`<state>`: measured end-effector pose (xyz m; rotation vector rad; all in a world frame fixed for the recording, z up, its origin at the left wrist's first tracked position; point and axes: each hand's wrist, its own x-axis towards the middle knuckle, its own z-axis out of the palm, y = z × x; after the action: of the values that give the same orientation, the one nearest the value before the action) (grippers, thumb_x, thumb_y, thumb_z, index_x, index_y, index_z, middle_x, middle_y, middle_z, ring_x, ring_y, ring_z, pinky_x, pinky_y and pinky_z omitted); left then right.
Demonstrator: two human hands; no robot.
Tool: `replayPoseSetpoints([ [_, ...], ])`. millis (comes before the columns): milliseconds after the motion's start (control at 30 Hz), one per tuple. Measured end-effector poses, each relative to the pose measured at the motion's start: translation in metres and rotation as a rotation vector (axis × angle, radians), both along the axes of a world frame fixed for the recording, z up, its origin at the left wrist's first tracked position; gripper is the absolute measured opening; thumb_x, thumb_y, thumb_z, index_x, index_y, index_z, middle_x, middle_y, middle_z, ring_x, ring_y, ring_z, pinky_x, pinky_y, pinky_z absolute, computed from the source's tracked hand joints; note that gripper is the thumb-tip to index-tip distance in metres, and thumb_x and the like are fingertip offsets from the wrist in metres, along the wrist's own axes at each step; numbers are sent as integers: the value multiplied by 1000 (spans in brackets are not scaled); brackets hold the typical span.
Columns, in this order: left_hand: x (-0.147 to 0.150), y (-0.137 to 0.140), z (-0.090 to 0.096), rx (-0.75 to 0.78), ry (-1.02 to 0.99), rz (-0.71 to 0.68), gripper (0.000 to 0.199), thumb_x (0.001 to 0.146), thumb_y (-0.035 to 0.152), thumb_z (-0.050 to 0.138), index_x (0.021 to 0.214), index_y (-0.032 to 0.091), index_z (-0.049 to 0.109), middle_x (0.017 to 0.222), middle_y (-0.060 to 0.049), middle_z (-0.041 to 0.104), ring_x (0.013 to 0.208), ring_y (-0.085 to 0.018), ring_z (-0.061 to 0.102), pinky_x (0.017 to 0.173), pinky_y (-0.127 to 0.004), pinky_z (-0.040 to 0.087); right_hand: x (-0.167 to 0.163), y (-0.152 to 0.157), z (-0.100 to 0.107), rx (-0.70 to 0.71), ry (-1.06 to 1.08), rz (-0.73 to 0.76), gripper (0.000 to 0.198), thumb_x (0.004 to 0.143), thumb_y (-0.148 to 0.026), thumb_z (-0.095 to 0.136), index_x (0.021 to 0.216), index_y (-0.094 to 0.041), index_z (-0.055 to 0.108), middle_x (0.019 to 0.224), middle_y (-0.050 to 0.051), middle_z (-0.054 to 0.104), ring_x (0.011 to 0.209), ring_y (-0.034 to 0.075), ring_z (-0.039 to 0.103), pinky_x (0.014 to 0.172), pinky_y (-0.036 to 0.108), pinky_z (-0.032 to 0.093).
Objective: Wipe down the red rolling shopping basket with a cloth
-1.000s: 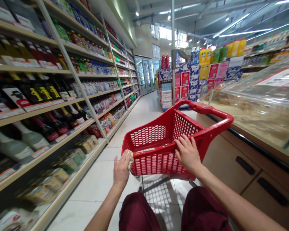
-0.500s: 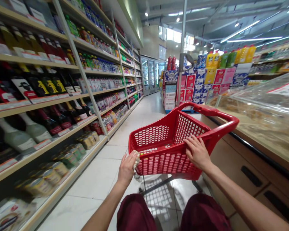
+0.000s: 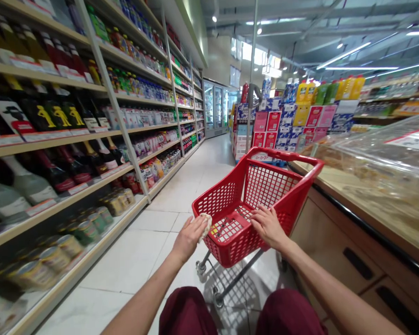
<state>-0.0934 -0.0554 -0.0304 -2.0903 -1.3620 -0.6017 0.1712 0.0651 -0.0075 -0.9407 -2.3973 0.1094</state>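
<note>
A red plastic shopping cart point(image 3: 226, 249) stands right in front of my knees, its basket holed like a grid and its front end turned toward me. My left hand point(image 3: 190, 238) presses a crumpled whitish cloth point(image 3: 205, 227) against the basket's front left corner. The cloth is partly hidden behind my fingers. At the basket's near right rim rests my right hand point(image 3: 268, 226), fingers spread and holding nothing. Under the basket, the grey frame and a small wheel point(image 3: 217, 297) show above the tiles.
On the left run long shelves point(image 3: 66, 135) of bottles and cans. A wooden counter point(image 3: 338, 237) with clear plastic covers point(image 3: 380, 153) borders the right. Stacked drink boxes point(image 3: 282, 128) stand ahead, with glass-door fridges point(image 3: 214, 107) at the aisle's far end.
The cart has swung round, so its front end points more toward me and its handle has moved left. Both hands stay at its rim; the right one has shifted left.
</note>
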Motion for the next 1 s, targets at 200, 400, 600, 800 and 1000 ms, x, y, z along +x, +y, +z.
replayPoseSetpoints([
  [200, 22, -3, -3, 2, 56, -166, 30, 85, 16, 38, 112, 16, 51, 117, -8, 57, 115, -16, 45, 93, -34, 42, 8, 13, -6, -42, 126, -32, 33, 82, -34, 36, 68, -21, 64, 94, 4, 65, 116, 26, 39, 98, 56, 8],
  [400, -13, 9, 0, 69, 17, -58, 31, 86, 13, 34, 112, 16, 51, 111, -8, 60, 108, -14, 52, 91, -34, 44, 18, 19, -9, -11, 139, -64, 25, 74, -27, 42, 61, -19, 62, 107, 6, 60, 118, 28, 37, 100, 55, 13],
  [600, 25, 8, -10, 37, -20, -143, 34, 85, 13, 36, 117, 17, 47, 119, -8, 55, 118, -16, 42, 95, -36, 41, 14, 22, -20, -88, 354, -430, 42, 71, -23, 39, 108, -12, 57, 137, 12, 28, 128, 26, 21, 102, 44, 24],
  [800, 13, 13, 0, 105, -41, -87, 34, 85, 11, 32, 114, 15, 50, 110, -10, 61, 109, -16, 51, 91, -36, 44, 19, 17, -23, -289, 394, -451, 59, 71, -28, 41, 128, -15, 36, 129, 10, 42, 121, 23, 36, 100, 39, 30],
  [1000, 67, 22, -9, 42, -26, -223, 31, 84, 13, 37, 110, 15, 52, 116, -9, 57, 114, -16, 46, 93, -36, 44, 14, 17, -18, -294, 449, -442, 53, 77, -24, 34, 130, -17, 34, 127, 8, 45, 116, 20, 42, 95, 32, 35],
])
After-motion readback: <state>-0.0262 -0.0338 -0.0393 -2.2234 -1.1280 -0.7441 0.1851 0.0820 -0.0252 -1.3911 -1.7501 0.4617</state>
